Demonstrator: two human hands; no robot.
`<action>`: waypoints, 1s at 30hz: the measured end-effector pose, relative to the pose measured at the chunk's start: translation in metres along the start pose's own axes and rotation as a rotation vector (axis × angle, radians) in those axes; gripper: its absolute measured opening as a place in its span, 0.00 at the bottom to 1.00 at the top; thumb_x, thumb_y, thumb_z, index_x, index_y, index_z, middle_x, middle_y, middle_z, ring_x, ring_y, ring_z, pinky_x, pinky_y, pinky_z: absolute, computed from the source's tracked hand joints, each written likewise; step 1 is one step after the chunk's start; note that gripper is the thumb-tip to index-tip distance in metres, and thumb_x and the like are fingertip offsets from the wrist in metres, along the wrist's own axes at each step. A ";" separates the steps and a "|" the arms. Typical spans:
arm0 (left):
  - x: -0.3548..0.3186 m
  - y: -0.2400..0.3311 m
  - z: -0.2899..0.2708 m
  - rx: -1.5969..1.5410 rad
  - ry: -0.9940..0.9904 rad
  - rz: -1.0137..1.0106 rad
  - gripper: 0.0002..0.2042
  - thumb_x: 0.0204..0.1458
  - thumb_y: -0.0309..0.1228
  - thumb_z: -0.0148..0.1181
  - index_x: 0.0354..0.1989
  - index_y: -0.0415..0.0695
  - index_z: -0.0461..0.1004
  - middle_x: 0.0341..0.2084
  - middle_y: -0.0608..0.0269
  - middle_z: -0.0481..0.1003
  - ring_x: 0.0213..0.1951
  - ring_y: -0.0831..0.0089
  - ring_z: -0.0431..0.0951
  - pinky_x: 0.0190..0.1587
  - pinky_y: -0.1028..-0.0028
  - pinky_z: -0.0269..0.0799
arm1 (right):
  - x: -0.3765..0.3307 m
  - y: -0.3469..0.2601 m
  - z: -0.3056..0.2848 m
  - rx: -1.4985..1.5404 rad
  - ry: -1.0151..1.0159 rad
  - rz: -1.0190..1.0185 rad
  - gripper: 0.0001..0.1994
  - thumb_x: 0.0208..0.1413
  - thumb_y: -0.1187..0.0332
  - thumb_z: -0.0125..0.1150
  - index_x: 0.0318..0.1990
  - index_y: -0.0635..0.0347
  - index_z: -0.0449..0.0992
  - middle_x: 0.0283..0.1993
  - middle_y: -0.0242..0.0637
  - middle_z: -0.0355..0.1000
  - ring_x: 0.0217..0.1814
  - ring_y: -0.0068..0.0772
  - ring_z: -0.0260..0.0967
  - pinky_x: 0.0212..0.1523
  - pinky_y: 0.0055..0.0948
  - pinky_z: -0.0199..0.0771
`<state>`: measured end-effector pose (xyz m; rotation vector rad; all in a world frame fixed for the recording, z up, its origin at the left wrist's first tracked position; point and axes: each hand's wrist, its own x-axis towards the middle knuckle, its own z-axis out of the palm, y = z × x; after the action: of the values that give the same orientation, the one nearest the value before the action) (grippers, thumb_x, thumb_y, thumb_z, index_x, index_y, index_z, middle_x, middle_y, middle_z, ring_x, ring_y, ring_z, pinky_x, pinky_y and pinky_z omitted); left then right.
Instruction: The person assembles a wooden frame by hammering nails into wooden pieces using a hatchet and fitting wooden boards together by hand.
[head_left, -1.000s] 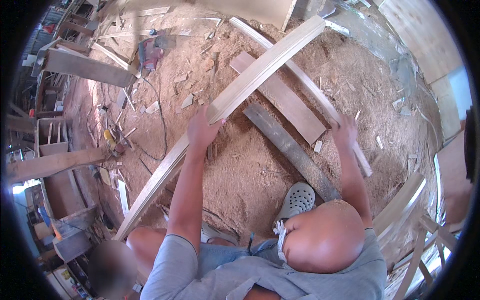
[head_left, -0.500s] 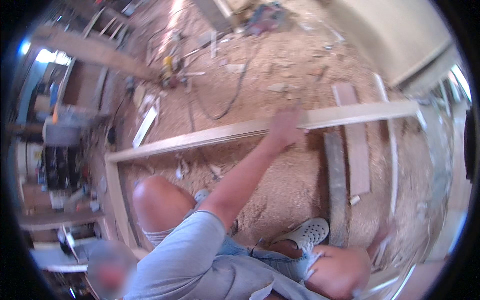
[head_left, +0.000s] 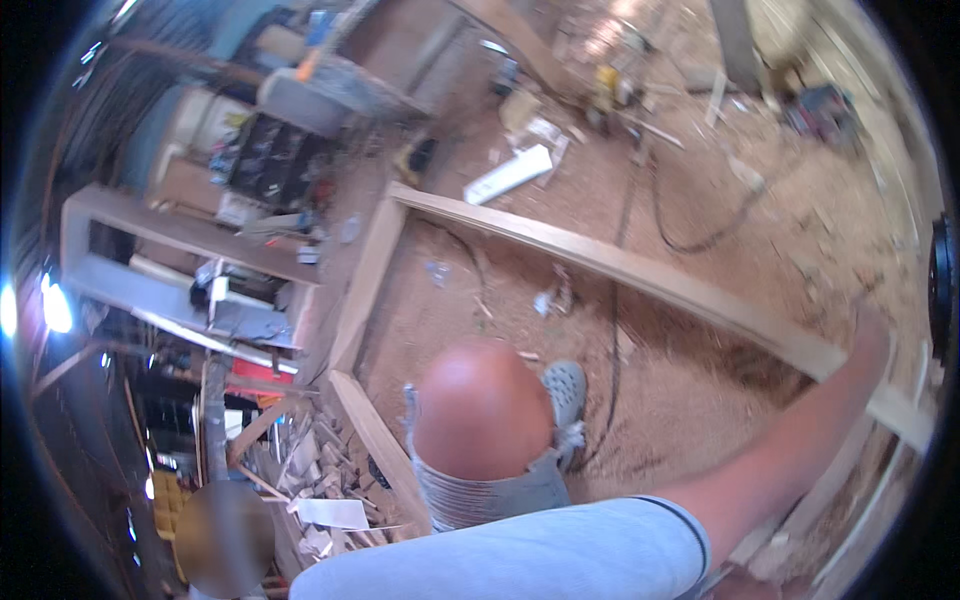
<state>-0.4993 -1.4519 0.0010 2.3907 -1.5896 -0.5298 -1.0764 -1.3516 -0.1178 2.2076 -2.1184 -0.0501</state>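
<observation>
A large frame of pale timber lies on the sawdust around my bent left leg. Its long wooden rail [head_left: 640,265] slants from the upper middle down to the right edge. At that right end my left hand [head_left: 872,335] is closed over the rail, with its fingertips blurred past the far side. A shorter wooden side piece [head_left: 370,275] meets the rail at the far left corner. Another pale timber [head_left: 375,435] runs on from it toward my knee. My right hand is out of sight.
A white board [head_left: 508,175] lies beyond the rail, near a yellow power tool [head_left: 607,80]. A dark cable [head_left: 613,350] passes under the rail. Wood offcuts [head_left: 325,455] are heaped at lower left, below a wooden bench-like structure [head_left: 190,225]. A dark plank stands upright at the top right.
The view has swung left, so the frame's corner sits nearer the middle. My left hand stays at the rail, now at the picture's right edge. My right hand has left the view.
</observation>
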 end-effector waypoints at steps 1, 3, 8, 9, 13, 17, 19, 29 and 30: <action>0.022 0.001 -0.023 -0.007 0.009 0.022 0.29 0.53 0.43 0.67 0.61 0.40 0.79 0.59 0.48 0.78 0.64 0.50 0.75 0.69 0.47 0.64 | 0.003 -0.006 -0.005 -0.014 -0.009 -0.012 0.26 0.70 0.56 0.60 0.69 0.61 0.73 0.70 0.51 0.72 0.72 0.57 0.67 0.75 0.49 0.63; 0.032 -0.012 -0.077 -0.068 0.011 0.148 0.30 0.50 0.48 0.71 0.60 0.44 0.81 0.57 0.53 0.81 0.61 0.56 0.79 0.66 0.50 0.69 | 0.008 -0.027 -0.008 0.053 -0.016 -0.063 0.26 0.70 0.57 0.61 0.70 0.61 0.73 0.71 0.52 0.71 0.73 0.58 0.67 0.76 0.49 0.62; -0.039 -0.111 -0.158 -0.040 -0.091 0.004 0.30 0.43 0.52 0.79 0.48 0.42 0.85 0.46 0.49 0.86 0.53 0.54 0.86 0.57 0.57 0.80 | 0.025 -0.113 -0.012 0.406 0.172 -0.302 0.27 0.67 0.60 0.65 0.68 0.65 0.72 0.71 0.57 0.70 0.74 0.59 0.65 0.76 0.51 0.61; -0.057 -0.132 -0.162 -0.041 -0.131 -0.003 0.33 0.42 0.53 0.80 0.51 0.40 0.83 0.48 0.48 0.85 0.54 0.52 0.85 0.59 0.57 0.79 | 0.032 -0.129 -0.012 0.314 0.254 -0.419 0.27 0.66 0.61 0.67 0.67 0.66 0.73 0.70 0.58 0.70 0.74 0.60 0.65 0.76 0.51 0.62; -0.129 -0.201 -0.133 0.120 -0.342 -0.003 0.46 0.42 0.54 0.81 0.66 0.38 0.72 0.63 0.44 0.76 0.63 0.50 0.78 0.65 0.53 0.74 | 0.061 -0.167 -0.015 0.221 0.013 -0.092 0.26 0.63 0.61 0.68 0.65 0.65 0.75 0.69 0.59 0.71 0.73 0.60 0.66 0.75 0.50 0.63; -0.189 -0.244 -0.097 0.293 -0.122 -0.058 0.51 0.44 0.54 0.80 0.72 0.38 0.63 0.73 0.41 0.64 0.70 0.42 0.69 0.70 0.48 0.67 | 0.073 -0.187 -0.022 0.300 -0.249 -0.118 0.27 0.61 0.61 0.69 0.65 0.63 0.75 0.69 0.58 0.71 0.74 0.57 0.64 0.74 0.50 0.64; -0.201 -0.258 -0.104 0.329 -0.045 -0.031 0.52 0.45 0.53 0.79 0.74 0.38 0.60 0.75 0.40 0.60 0.72 0.39 0.66 0.72 0.47 0.64 | 0.074 -0.209 -0.039 0.252 -0.175 -0.189 0.27 0.60 0.62 0.69 0.65 0.63 0.75 0.69 0.57 0.71 0.75 0.56 0.64 0.74 0.50 0.64; -0.247 -0.402 -0.293 0.368 -0.315 -0.096 0.30 0.53 0.49 0.72 0.60 0.44 0.77 0.49 0.51 0.85 0.54 0.51 0.84 0.58 0.53 0.79 | 0.086 -0.427 -0.277 0.335 -0.171 -0.908 0.28 0.57 0.68 0.71 0.65 0.61 0.72 0.72 0.56 0.65 0.79 0.59 0.58 0.79 0.50 0.56; -0.258 -0.428 -0.306 0.371 -0.334 -0.139 0.30 0.54 0.50 0.72 0.61 0.44 0.77 0.50 0.50 0.84 0.54 0.50 0.84 0.59 0.52 0.79 | 0.080 -0.453 -0.300 0.327 -0.210 -0.963 0.28 0.56 0.68 0.72 0.65 0.60 0.73 0.73 0.57 0.64 0.79 0.60 0.58 0.79 0.50 0.56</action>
<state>-0.1027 -1.0522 0.1639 2.8228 -1.7980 -0.7532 -0.5983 -1.4021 0.1467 3.3137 -0.9630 0.0095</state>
